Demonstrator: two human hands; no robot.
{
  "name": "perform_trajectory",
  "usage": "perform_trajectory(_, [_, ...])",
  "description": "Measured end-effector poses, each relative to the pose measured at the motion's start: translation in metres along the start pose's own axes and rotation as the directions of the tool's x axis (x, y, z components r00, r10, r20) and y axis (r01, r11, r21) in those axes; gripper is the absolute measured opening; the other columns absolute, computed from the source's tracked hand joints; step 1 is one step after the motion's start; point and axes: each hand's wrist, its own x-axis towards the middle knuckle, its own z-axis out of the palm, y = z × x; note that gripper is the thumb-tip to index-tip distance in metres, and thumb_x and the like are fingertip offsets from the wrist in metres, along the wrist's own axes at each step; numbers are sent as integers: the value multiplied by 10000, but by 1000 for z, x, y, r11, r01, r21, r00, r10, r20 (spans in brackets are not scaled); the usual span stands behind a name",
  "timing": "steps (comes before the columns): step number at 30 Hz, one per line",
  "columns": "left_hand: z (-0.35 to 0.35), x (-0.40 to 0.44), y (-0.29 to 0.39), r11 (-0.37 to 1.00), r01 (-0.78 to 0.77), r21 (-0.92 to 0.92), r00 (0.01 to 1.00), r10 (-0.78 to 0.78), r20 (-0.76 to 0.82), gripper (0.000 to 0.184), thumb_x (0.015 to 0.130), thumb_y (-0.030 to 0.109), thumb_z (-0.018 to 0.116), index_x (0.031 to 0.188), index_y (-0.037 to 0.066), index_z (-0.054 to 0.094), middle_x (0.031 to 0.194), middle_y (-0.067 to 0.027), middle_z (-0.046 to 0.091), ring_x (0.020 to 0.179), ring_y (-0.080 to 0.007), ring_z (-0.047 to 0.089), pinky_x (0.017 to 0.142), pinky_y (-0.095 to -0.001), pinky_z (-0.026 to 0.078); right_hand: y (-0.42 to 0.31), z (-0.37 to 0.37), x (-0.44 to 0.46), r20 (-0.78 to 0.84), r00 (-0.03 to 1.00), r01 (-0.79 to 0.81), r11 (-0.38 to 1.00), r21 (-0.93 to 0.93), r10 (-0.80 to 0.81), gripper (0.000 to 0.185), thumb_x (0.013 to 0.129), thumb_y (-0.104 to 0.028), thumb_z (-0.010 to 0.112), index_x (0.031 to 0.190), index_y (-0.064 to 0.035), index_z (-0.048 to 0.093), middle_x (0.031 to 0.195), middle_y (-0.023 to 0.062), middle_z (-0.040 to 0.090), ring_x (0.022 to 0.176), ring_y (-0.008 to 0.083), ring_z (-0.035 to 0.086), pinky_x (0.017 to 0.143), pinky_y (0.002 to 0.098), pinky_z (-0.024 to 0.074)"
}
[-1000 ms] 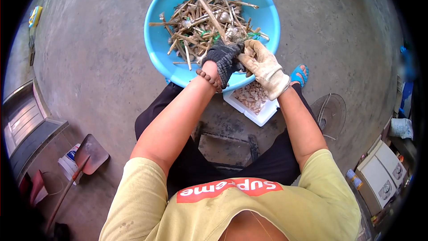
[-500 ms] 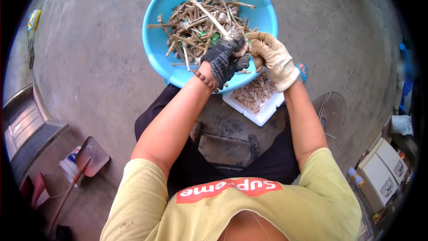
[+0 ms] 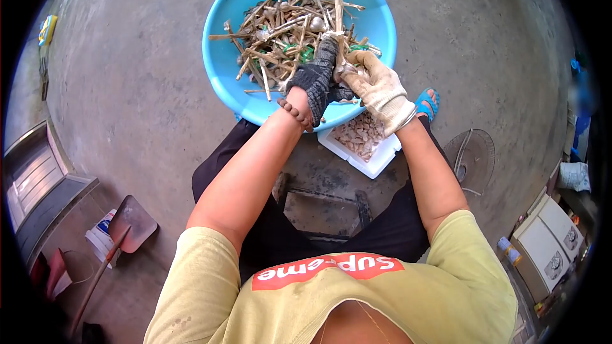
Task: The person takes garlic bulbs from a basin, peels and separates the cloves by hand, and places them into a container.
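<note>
My left hand (image 3: 317,81), in a dark grey knitted glove, holds a garlic bulb (image 3: 344,70) with a long dry stalk pointing up and away. My right hand (image 3: 377,89), in a cream work glove, pinches the same bulb from the right side. Both hands are over the near right rim of a large light blue basin (image 3: 220,76). Inside the basin lies a heap of dried garlic (image 3: 274,35) with stalks and some green ties. Below the basin's near edge, a white foam box (image 3: 377,162) holds many loose garlic cloves (image 3: 358,135).
A low dark stool frame (image 3: 322,195) stands between my knees. To the right are a round fan grille (image 3: 470,160) and white boxes (image 3: 542,242). At the left lie a long-handled shovel (image 3: 132,223), a white bucket (image 3: 101,240) and a yellow-blue object (image 3: 47,30).
The stalk has swung from leaning left to nearly straight away from me. My right hand has moved left and down, closing on the bulb after being a little apart from it.
</note>
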Motion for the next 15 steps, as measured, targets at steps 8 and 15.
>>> perform_trajectory(8, [0, 7, -13, 436, -455, 777, 888, 287, 359, 316, 688, 180, 591, 983, 73, 553, 959, -172, 559, 890, -329, 542, 751, -393, 448, -4, 6, -3, -43, 999, -13, 918, -397, -5, 330, 724, -151, 563, 1023, -26, 497, 971, 190, 534, 928, 345, 511, 817, 387, 411])
perform_trajectory(15, [3, 0, 0, 391, -382, 837, 920, 244, 305, 296, 674, 220, 608, 959, 146, 577, 945, -130, 578, 880, -307, 556, 757, -403, 449, 3, 13, -8, -65, 993, 54, 870, -489, -99, 380, 714, -138, 528, 1064, -9, 453, 1049, 213, 476, 950, 369, 483, 833, 406, 396])
